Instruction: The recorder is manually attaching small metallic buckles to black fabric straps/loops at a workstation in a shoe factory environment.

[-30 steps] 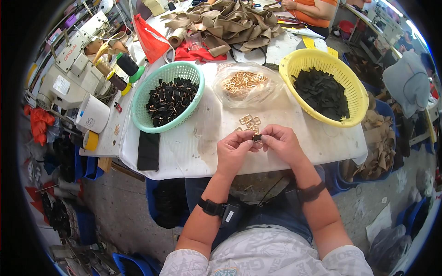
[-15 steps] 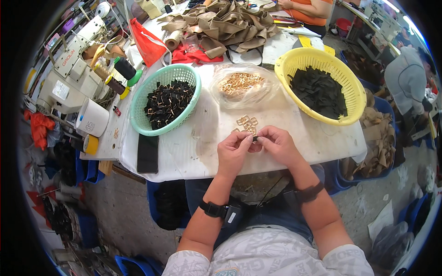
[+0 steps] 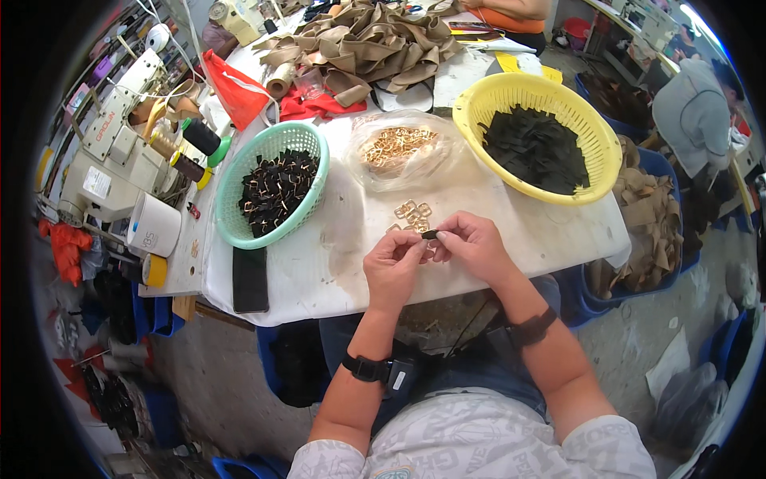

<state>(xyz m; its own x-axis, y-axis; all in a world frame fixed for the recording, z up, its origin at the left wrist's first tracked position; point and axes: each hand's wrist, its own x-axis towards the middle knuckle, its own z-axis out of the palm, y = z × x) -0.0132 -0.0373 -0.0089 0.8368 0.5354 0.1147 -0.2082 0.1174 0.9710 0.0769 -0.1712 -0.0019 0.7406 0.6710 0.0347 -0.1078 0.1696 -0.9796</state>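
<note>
Over the near edge of the white-covered table, my left hand (image 3: 392,267) and my right hand (image 3: 472,246) meet with fingertips closed in a pinch. A small black fabric strip (image 3: 431,235) shows between them, both hands on it; whether a buckle is on it is hidden by the fingers. Just beyond lie several loose gold buckles (image 3: 413,214). Farther back, an open clear plastic bag (image 3: 447,164) holds many more of them. The mint-green basket (image 3: 226,209) at left contains black strips with gold buckles attached. Plain black strips (image 3: 536,152) fill the yellow basket (image 3: 610,160) at right.
A phone (image 3: 250,281) lies beside the green basket. At left stand a sewing machine (image 3: 108,172) and thread spools (image 3: 199,137). Brown material (image 3: 375,44) is heaped at the back. A blue bin (image 3: 666,168) stands right of the table. Other people are beyond.
My fingers have shifted on the black strip, and more of it shows now. The whole view has turned slightly, so the table things appear a little farther left.
</note>
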